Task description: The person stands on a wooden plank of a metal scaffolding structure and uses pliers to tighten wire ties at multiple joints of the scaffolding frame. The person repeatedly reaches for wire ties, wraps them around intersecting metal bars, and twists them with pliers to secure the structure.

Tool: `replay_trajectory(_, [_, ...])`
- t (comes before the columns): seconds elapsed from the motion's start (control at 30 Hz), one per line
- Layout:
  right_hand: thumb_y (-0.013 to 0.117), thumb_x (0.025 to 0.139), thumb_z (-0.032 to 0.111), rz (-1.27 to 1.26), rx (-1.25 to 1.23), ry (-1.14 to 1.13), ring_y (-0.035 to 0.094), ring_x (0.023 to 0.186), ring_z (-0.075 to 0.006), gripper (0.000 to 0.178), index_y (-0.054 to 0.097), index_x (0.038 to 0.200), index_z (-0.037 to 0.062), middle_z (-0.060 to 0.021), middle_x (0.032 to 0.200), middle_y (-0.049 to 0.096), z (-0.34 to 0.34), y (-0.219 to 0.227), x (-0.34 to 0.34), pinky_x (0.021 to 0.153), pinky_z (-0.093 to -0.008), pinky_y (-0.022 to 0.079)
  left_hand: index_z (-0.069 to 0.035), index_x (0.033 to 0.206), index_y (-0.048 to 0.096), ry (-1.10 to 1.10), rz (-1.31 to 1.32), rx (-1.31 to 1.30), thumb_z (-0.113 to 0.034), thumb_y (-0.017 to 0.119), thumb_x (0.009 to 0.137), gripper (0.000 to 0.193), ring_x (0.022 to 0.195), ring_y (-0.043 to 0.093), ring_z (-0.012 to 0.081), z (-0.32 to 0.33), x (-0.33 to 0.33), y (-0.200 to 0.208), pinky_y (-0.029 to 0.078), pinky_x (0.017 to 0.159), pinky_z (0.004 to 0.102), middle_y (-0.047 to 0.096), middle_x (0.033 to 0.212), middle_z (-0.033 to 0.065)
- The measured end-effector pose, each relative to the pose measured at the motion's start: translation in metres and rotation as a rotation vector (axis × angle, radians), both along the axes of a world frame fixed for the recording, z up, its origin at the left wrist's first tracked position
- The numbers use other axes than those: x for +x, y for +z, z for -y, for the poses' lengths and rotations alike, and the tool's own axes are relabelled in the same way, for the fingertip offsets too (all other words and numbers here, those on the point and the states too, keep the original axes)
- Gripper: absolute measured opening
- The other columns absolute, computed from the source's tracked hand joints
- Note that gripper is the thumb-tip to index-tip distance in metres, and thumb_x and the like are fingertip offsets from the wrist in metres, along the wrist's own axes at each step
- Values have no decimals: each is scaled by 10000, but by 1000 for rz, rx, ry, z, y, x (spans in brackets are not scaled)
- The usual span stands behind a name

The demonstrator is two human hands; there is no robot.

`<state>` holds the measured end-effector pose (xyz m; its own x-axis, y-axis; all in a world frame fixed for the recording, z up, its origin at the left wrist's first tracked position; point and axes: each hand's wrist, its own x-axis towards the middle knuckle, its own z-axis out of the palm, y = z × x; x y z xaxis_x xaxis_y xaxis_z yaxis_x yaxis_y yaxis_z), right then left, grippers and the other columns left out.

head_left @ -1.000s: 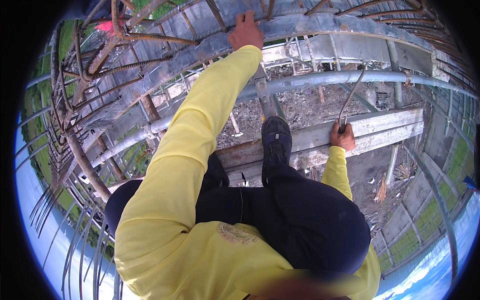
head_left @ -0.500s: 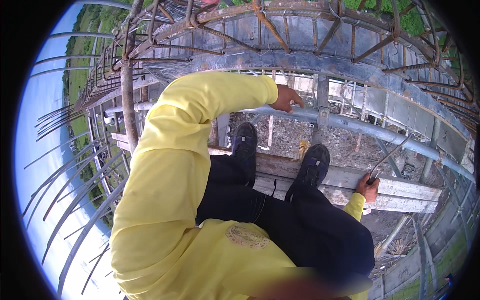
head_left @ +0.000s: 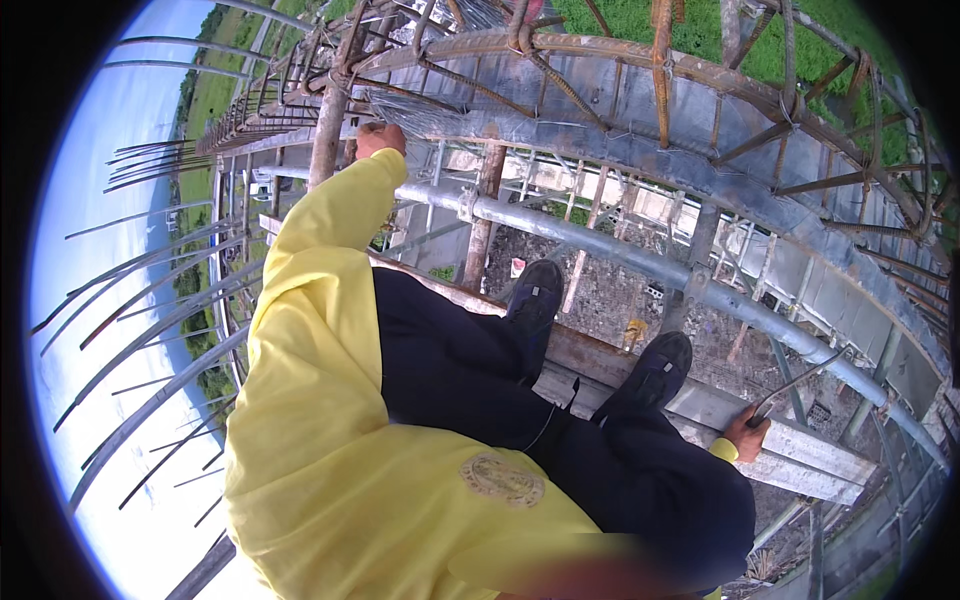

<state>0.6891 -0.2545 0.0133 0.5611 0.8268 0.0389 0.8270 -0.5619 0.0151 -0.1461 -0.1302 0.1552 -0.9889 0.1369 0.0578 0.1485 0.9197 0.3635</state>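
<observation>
My left hand (head_left: 380, 138), in a yellow sleeve, is stretched far out to the left, at the near end of a bundle of thin tie wire (head_left: 408, 112). Its fingers look curled; what is in them is hidden. Low on the right, my right hand (head_left: 747, 434) is closed round the dark handle of a tying hook (head_left: 795, 385). The thin, bent metal shaft points up and to the right, towards a galvanized pipe. Both dark shoes (head_left: 535, 300) are by the plank (head_left: 690, 410).
A rusty rebar cage (head_left: 660, 70) curves across the top above a grey form panel (head_left: 640, 140). The galvanized pipe (head_left: 590, 240) crosses in front of me. An upright pole (head_left: 330, 130) stands beside my left hand. Rubble ground (head_left: 620, 280) lies far below; bars stick out at left.
My left hand has swung from above my shoes leftward to the wire bundle. The right hand keeps the tying hook, its shaft now tilted further right. The whole view has shifted.
</observation>
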Motion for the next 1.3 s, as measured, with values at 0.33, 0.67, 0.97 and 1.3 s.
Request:
replay_trajectory(0.33, [622,864,630,-35,-26,-26,657,649,-398,472,626,899,160,-87,775,707,0,-6,5,580,-535,471,-195,1086,768,-70,-126,235,-250,698,815,285,974,718,327,-12,-30,20,540,896,420,756,1040,122])
replay_trajectory(0.67, [615,876,621,-78,-60,-43,656,651,-395,471,612,874,150,-93,765,702,-1,-2,4,576,-537,462,-30,1024,752,-15,-216,161,-230,626,828,306,928,710,418,-3,-72,66,552,823,473,738,1001,227])
replay_trajectory(0.97, [608,862,655,-93,-88,-58,659,667,-400,504,609,859,150,-93,749,704,0,-6,10,594,-548,466,-3,1020,640,188,-534,651,-173,568,893,224,973,677,395,-7,-78,192,526,869,480,691,1058,222])
replay_trajectory(1.3, [660,855,364,-435,445,76,479,486,-312,376,548,738,24,-110,584,558,3,-9,10,503,-435,401,-75,1127,596,-972,988,218,-225,571,1028,182,776,536,83,-23,45,214,440,827,260,591,821,-17])
